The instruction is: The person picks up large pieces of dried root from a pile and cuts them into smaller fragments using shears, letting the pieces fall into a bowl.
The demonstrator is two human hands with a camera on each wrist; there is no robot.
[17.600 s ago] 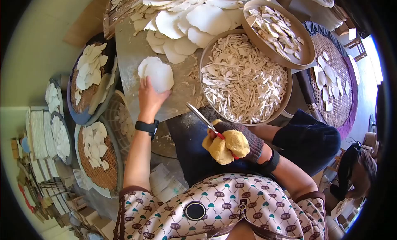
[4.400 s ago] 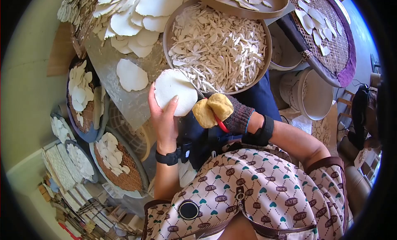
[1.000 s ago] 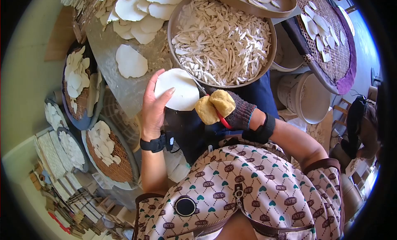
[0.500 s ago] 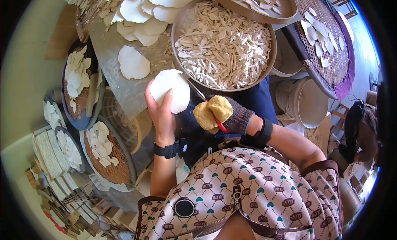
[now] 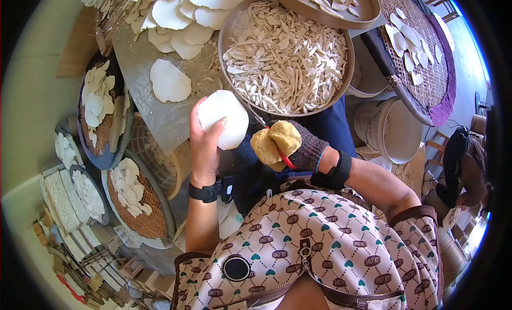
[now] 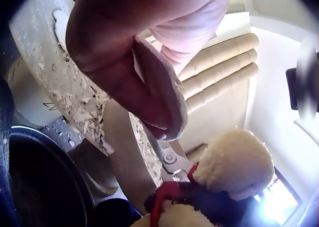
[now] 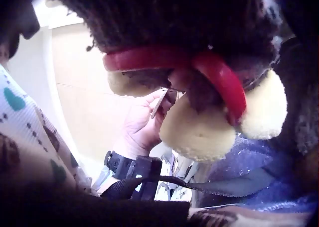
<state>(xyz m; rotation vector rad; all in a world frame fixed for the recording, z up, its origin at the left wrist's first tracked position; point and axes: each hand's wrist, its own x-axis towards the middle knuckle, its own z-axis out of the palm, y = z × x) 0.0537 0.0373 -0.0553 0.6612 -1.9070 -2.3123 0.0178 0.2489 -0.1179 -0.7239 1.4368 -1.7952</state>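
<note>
I read LOVE in the brown badges [image 5: 279,254] repeated across the person's patterned garment [image 5: 332,238]; I could not settle the lettering before it. A dark mark on a pale bucket [image 6: 31,95], left wrist view, I could not decipher.

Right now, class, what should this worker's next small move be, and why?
Probably snip the white slice along its rim: the left hand pinches it, the gloved right hand holds red-handled scissors beside that rim, and the round tray beyond holds pale strips.
</note>
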